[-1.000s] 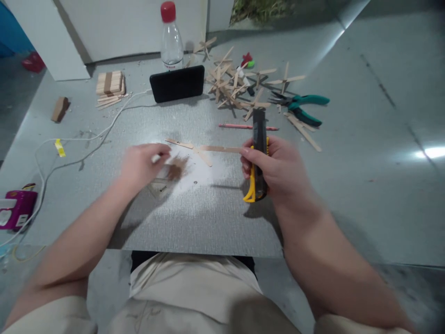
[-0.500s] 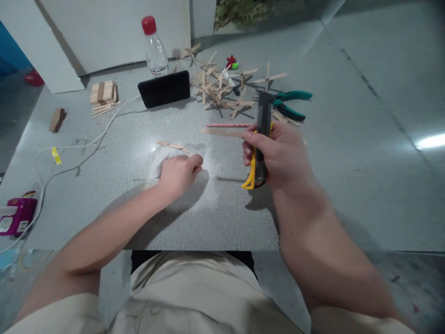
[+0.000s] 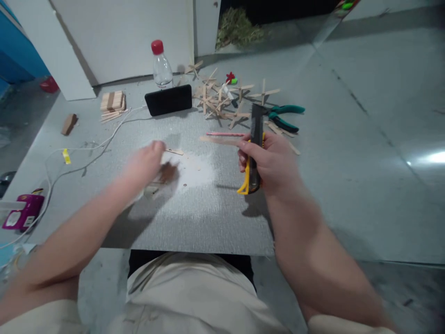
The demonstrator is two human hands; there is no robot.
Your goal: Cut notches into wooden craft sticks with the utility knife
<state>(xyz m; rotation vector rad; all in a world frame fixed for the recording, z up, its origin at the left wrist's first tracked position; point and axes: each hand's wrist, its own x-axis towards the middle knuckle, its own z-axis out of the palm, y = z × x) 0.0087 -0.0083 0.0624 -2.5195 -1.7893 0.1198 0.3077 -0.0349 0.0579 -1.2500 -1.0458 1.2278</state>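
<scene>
My right hand (image 3: 267, 155) is closed around a black-and-yellow utility knife (image 3: 256, 134), held upright above the table. Between its thumb and fingers it also pinches a flat wooden craft stick (image 3: 220, 140) that points left. A pink pencil (image 3: 224, 134) lies just behind that stick. My left hand (image 3: 148, 160) is smeared by motion over the left-middle of the table, so its fingers are hard to read. By its fingertips is a short piece of wooden stick (image 3: 174, 151). Small bits lie around a whitish patch (image 3: 196, 176) on the table.
Toward the back are a pile of crossed wooden sticks (image 3: 217, 99), green-handled pliers (image 3: 285, 118), a dark phone (image 3: 168, 100) and a red-capped bottle (image 3: 162, 69). A bundle of craft sticks (image 3: 113, 101), a white cable (image 3: 93, 144) and a purple object (image 3: 26, 211) are at left.
My left hand has moved left and back from the whitish patch, uncovering it. My right hand keeps its hold on the knife and stick. The view has shifted slightly.
</scene>
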